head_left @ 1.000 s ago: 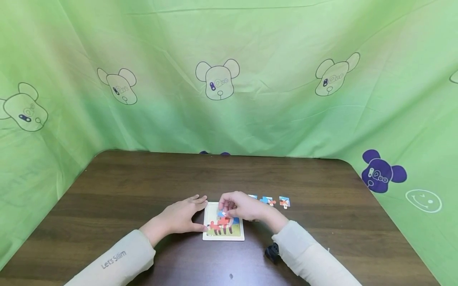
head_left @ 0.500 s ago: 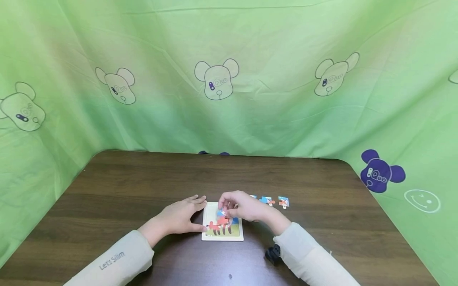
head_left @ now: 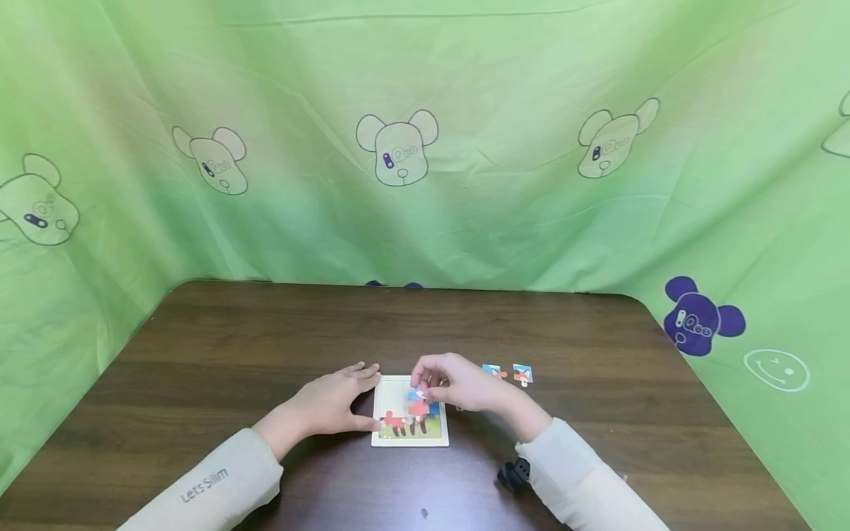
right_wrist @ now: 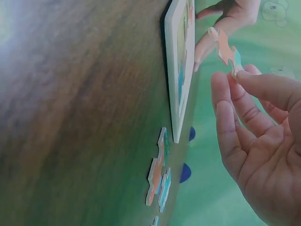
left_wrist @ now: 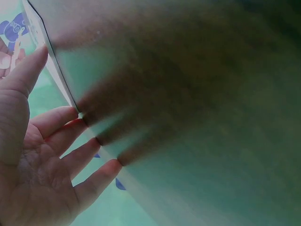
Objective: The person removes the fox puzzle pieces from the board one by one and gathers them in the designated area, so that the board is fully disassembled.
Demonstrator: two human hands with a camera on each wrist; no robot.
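Observation:
My right hand [head_left: 451, 383] pinches a red and blue jigsaw piece [right_wrist: 225, 47] between thumb and fingertips. In the right wrist view the piece stands out from the fingertips, above the puzzle tray [right_wrist: 176, 127]. Seen from the head, it overlaps the tray's middle. The pale-rimmed tray [head_left: 412, 443] bears a partly filled picture, with brown legs on green grass along its lower part and bare board at upper left. My left hand [head_left: 335, 402] lies at the tray's left edge, fingers spread, thumb and fingertips touching the rim.
Loose jigsaw pieces [head_left: 522, 374] lie on the brown table [head_left: 265, 324] right of the tray; my right hand hides some of that area. A black device [head_left: 513, 476] is at the right sleeve. Green printed cloth [head_left: 398, 236] hangs behind the table.
My right hand has shifted slightly to the right with the jigsaw piece, covering a loose piece behind it. My left hand stays at the tray's edge. The head view has turned slightly.

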